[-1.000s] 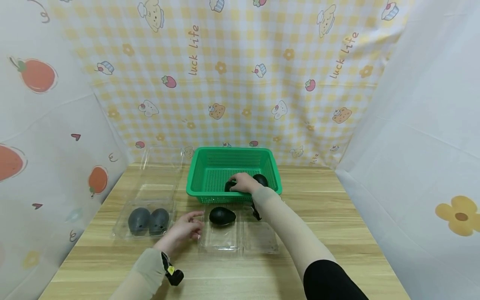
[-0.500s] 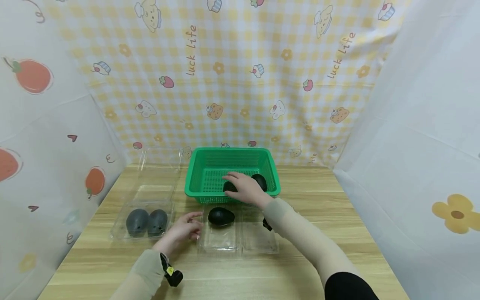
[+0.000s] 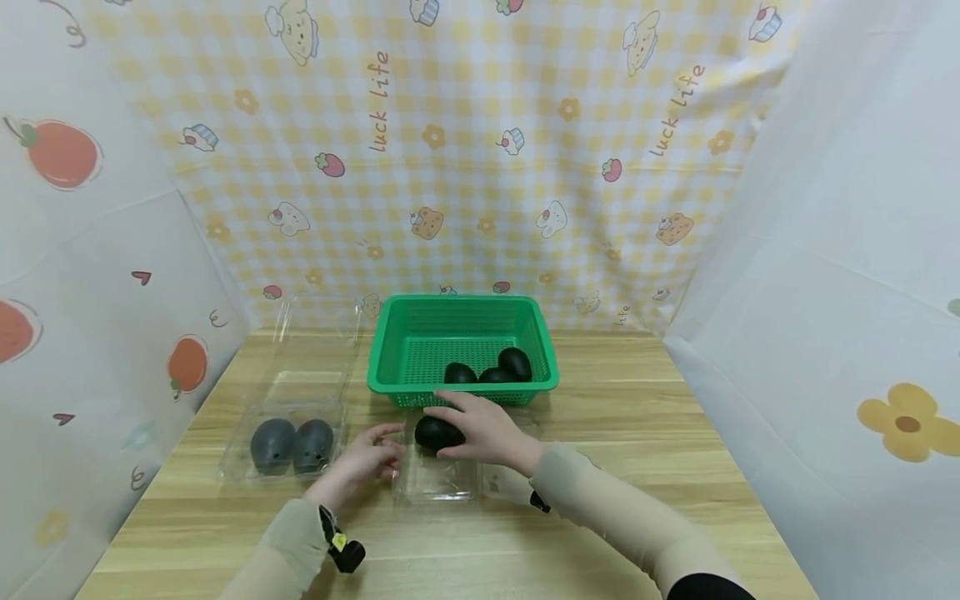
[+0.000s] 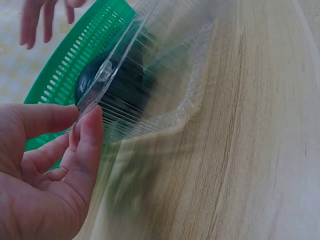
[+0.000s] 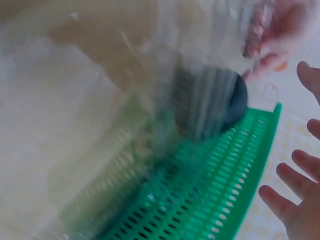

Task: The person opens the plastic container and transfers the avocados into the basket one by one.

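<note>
Dark avocado [image 3: 437,434] in clear box [image 3: 438,482], just left of right hand [image 3: 486,429]; long axis roughly crosswise, one end toward left hand [image 3: 369,454]. Right hand nearer: fingers spread wide, contact unclear. Left pinches box rim. Green basket [image 3: 461,313] beyond right hand.

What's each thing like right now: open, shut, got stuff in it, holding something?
Green basket: upright, three avocados inside
Middle box: open, one avocado inside
Left box: two avocados inside, can't tell if shut
Left grip: pinching middle box's edge
Right grip: fingers spread, holding nothing
</note>
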